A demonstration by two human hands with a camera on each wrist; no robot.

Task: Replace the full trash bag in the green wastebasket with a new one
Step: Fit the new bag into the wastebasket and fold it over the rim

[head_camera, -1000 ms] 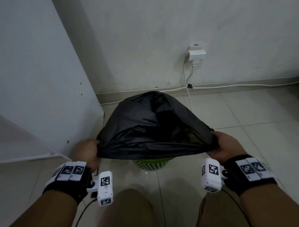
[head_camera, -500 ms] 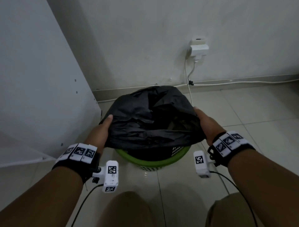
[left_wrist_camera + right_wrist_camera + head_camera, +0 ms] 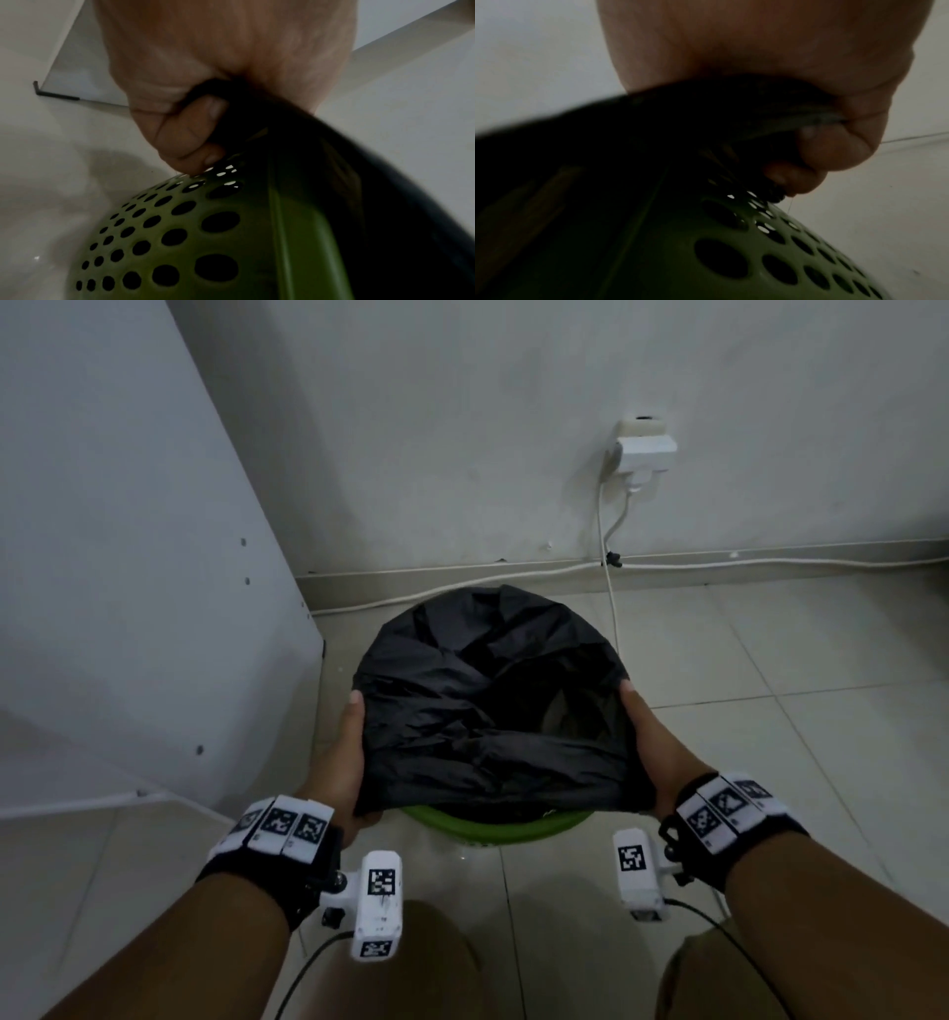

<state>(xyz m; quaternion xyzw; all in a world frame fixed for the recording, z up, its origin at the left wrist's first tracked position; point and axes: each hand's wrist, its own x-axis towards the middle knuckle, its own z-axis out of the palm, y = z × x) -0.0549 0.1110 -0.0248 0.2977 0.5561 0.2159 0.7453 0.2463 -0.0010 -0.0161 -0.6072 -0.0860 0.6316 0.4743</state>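
A black trash bag lies spread over the top of the green wastebasket, whose near rim shows below the bag's edge. My left hand grips the bag's left edge with curled fingers beside the perforated green wall. My right hand grips the bag's right edge, its fingers curled round the black plastic above the basket's wall. The basket's inside is hidden by the bag.
The basket stands on a tiled floor near a wall. A white cabinet panel rises at the left. A white plug adapter sits on the wall, with cables running down and along the skirting. My knees are below.
Both hands have carried the bag's opening down and forward along the basket's sides. The bag, earlier lifted and stretched wide, now drapes lower over the rim.
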